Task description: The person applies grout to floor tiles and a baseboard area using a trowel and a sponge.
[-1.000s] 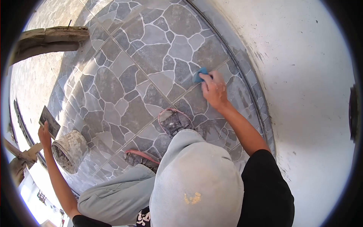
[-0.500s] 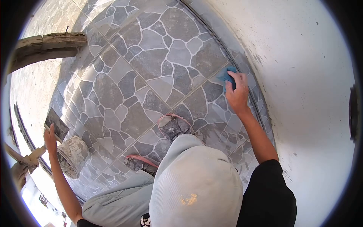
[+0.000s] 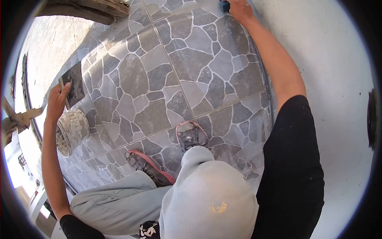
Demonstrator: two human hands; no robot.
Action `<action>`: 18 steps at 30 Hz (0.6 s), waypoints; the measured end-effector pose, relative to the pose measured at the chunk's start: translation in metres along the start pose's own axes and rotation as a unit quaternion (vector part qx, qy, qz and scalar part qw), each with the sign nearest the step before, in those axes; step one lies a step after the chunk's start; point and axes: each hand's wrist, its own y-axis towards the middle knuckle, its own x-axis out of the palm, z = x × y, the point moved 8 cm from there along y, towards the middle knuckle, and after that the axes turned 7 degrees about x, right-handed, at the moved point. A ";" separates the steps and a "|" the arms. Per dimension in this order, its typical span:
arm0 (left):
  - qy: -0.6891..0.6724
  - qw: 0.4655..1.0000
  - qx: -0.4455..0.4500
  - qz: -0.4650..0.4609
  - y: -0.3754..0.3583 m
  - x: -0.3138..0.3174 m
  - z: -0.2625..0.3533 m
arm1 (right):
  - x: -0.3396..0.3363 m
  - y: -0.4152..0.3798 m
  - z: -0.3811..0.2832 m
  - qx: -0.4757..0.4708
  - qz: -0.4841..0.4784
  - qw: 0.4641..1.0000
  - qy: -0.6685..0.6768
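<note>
My right hand (image 3: 240, 8) is closed on a blue sponge (image 3: 225, 6) at the top edge of the view, against the stone-patterned floor tiles (image 3: 155, 111) near the wall. The frame edge cuts off part of the hand and sponge. On the left, my left hand (image 3: 58, 99) grips a dark, flat, smeared scraper (image 3: 75, 85) by its pale edge, the thumb lying on its face. Just below that hand, a round bucket (image 3: 77, 126) crusted with pale residue stands on the tiles, its mouth turned partly toward my forearm.
A white wall (image 3: 322, 79) runs along the right, with a thin dark rod (image 3: 267, 89) at its foot. A rough wooden beam (image 3: 93, 12) crosses the upper left. My shoes (image 3: 191, 137) rest on the tiles, and the cap (image 3: 211, 191) fills the lower middle.
My right hand has moved forward along the wall with the blue sponge, to the top of the view. My left hand and the scraper appear higher. The whole view has shifted.
</note>
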 end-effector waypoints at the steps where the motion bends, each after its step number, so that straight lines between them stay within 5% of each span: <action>1: 0.077 0.994 -0.018 -0.069 -0.003 0.008 0.006 | -0.013 0.049 -0.008 -0.020 0.163 0.986 0.014; 2: 0.072 0.995 -0.014 -0.073 -0.005 0.011 0.015 | -0.057 0.056 -0.033 -0.036 0.316 0.948 0.024; 5: 0.071 0.997 -0.029 -0.029 -0.052 -0.003 0.015 | -0.155 -0.023 -0.105 -0.140 0.293 0.931 0.168; 7: 0.035 0.995 -0.096 -0.008 -0.093 -0.011 -0.034 | -0.148 -0.115 -0.088 -0.154 0.177 0.955 0.184; 10: -0.061 0.984 -0.156 0.058 -0.145 -0.025 -0.063 | -0.133 -0.296 -0.044 -0.039 -0.031 0.982 0.184; 13: 0.049 0.982 -0.175 0.060 -0.179 -0.056 -0.092 | -0.118 -0.392 -0.014 0.039 -0.132 0.976 0.169; 15: 0.020 0.982 -0.176 0.062 -0.173 -0.052 -0.109 | -0.082 -0.340 -0.006 -0.004 -0.120 0.977 0.177; 18: -0.029 0.983 -0.171 0.059 -0.133 -0.021 -0.085 | -0.046 -0.141 -0.035 -0.187 0.068 0.967 0.156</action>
